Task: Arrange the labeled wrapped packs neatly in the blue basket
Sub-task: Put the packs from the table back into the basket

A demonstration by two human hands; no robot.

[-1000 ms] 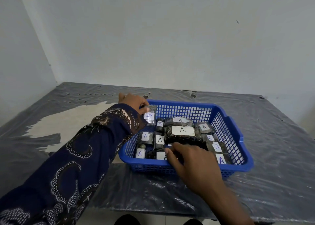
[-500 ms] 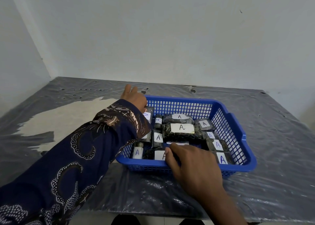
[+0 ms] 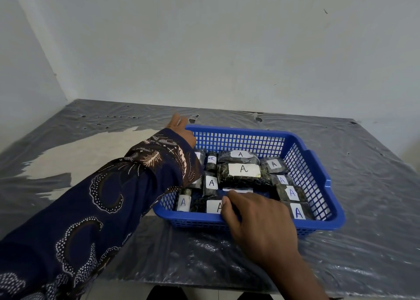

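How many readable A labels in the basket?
10. Back row three labels; centre one large label; right side three; left and front three. Two more sit partly hidden, behind the left sleeve and under the right hand.

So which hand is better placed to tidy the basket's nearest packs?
Probably the right hand: it rests on those near packs. The left hand is at the far corner of the blue basket.

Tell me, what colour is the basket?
Bright blue; the basket shows best in the head view.
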